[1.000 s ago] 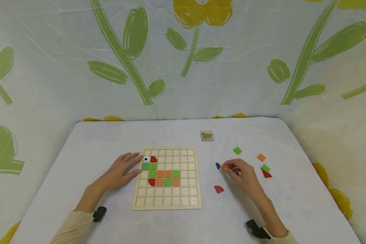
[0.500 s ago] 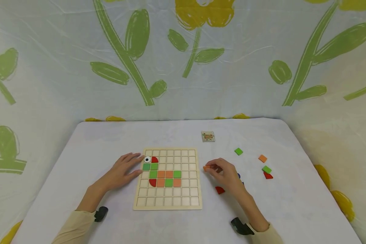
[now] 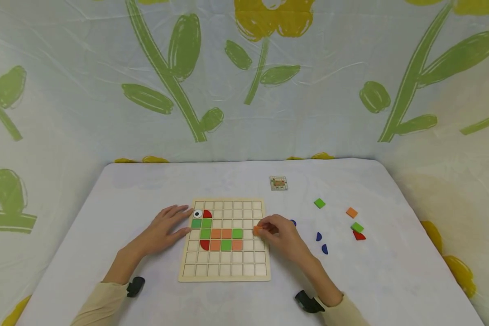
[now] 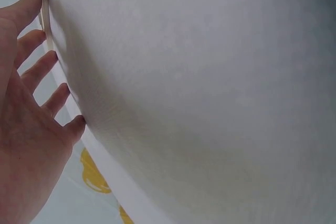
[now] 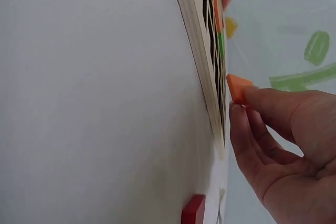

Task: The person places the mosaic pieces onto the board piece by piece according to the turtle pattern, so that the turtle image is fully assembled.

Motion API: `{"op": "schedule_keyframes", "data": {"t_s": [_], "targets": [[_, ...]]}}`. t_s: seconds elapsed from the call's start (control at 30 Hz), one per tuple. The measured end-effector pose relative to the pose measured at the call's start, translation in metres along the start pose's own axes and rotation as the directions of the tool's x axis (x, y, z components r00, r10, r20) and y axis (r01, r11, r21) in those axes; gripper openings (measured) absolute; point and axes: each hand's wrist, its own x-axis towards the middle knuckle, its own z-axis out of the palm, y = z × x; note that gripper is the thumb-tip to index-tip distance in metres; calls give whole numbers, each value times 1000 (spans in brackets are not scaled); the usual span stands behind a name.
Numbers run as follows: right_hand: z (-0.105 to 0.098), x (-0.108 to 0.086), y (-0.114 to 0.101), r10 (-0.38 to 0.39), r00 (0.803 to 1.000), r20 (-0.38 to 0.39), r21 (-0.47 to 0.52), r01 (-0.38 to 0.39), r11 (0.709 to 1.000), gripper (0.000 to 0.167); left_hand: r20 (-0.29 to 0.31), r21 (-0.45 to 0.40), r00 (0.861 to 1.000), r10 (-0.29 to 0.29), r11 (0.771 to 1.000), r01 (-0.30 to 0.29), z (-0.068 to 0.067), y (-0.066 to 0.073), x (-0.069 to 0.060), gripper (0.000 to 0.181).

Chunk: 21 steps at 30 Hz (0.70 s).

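Note:
Between thumb and fingertips, my right hand [image 3: 284,236] pinches an orange square tile [image 3: 257,231] over the right columns of the wooden grid board [image 3: 224,278]. The right wrist view shows that tile [image 5: 239,88] tilted, held by the hand [image 5: 294,145] above the board's edge [image 5: 197,51]. My left hand [image 3: 158,231] lies with spread fingers, its fingertips at the board's left edge; the left wrist view shows this hand [image 4: 37,114] too. On the board are a white eye piece [image 3: 197,213], two red quarter pieces [image 3: 207,214], and several green [image 3: 226,245] and orange squares [image 3: 215,234].
Right of the board lie blue pieces [image 3: 324,249], green squares [image 3: 319,203], an orange square [image 3: 352,212] and a red piece [image 3: 359,236]. A small patterned card [image 3: 279,183] lies behind. In the right wrist view a red piece [image 5: 193,209] is near the board.
My right hand has moved left with the orange square, from beside the blue pieces to over the board's right side. My left hand has stayed at the board's left edge.

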Motion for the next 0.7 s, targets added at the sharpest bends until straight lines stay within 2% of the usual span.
{"op": "schedule_keyframes", "data": {"t_s": [0.4,0.7], "targets": [[14,6,-8,-19,998,64,11,18,1000,16,8,-1,1000,-6,1000,6,1,-1,1,60],[19,10,-7,-45,995,91,-44,49,998,11,2,1,1000,1,1000,-1,0,-1,1,60]]}}
